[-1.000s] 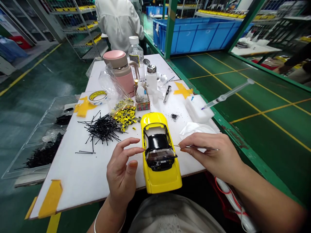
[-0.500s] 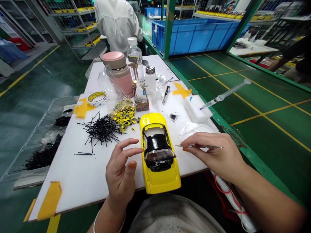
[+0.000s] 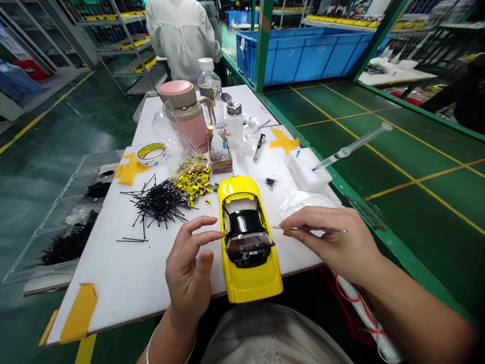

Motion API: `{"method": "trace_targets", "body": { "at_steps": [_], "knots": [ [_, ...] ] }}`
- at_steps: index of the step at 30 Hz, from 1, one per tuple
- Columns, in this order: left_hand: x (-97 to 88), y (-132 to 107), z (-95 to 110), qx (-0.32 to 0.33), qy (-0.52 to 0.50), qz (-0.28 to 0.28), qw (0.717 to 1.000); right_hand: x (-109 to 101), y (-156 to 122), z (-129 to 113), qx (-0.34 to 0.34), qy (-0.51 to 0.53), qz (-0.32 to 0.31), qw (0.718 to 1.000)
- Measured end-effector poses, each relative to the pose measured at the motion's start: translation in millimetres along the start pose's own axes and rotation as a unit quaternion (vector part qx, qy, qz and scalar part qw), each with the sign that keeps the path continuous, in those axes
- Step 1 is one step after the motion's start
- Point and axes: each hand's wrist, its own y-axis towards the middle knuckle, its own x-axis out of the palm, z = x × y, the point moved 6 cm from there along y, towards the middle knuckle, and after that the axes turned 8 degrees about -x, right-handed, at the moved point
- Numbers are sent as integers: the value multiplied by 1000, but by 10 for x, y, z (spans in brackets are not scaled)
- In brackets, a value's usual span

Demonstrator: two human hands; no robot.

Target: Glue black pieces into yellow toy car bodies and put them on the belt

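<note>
Tweezers (image 3: 316,229) — pinched in the right hand (image 3: 329,242) — stay beside the yellow model car (image 3: 246,258) (barely moved), left hand (image 3: 188,275) open.

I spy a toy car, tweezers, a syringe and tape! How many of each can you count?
Yellow model car: 1
Tweezers: 1
Syringe: 1
Tape roll: 1
Total: 4

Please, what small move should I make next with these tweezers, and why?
Probably steady the yellow toy car with your left hand first. That hand is beside the car but seems not to grip it, and your right hand holds the tweezers with their tip close to the car.
</note>
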Motion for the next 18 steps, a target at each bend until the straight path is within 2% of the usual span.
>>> {"method": "trace_targets", "body": {
  "at_steps": [10,18],
  "knots": [
    [10,10,33,-1,-12,14,1000,30,8,-16,-12,1,6,1000],
    [1,3,-3,-6,-16,1,1000,-14,5,-31,-10,-5,4,1000]
  ]
}}
